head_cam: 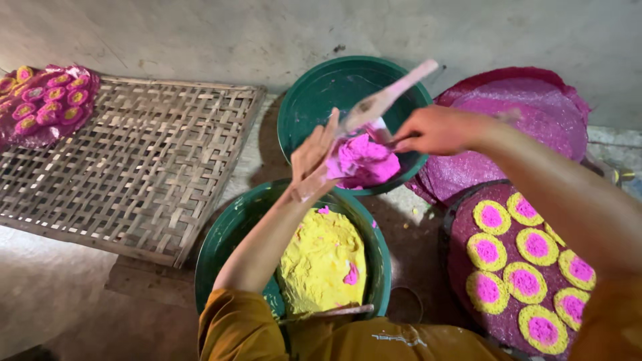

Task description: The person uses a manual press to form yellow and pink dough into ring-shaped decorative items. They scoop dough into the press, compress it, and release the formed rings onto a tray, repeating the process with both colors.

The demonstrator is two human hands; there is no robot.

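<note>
My left hand (313,160) is raised over the two green basins, palm up, with a lump of pink dough (361,160) resting against its fingers. My right hand (435,130) grips a flat wooden spatula (388,97) smeared pink, its blade pressed on the pink dough. Below, the near green basin (221,247) holds a mound of yellow dough (324,257) with a pink fleck. The far green basin (314,100) sits behind my hands.
A woven bamboo tray (140,160) lies at left, with pink-and-yellow rounds on a purple sheet (47,100) at its far corner. At right a round purple tray (461,261) carries several yellow rings with pink centres. A stack of purple discs (528,107) lies behind it.
</note>
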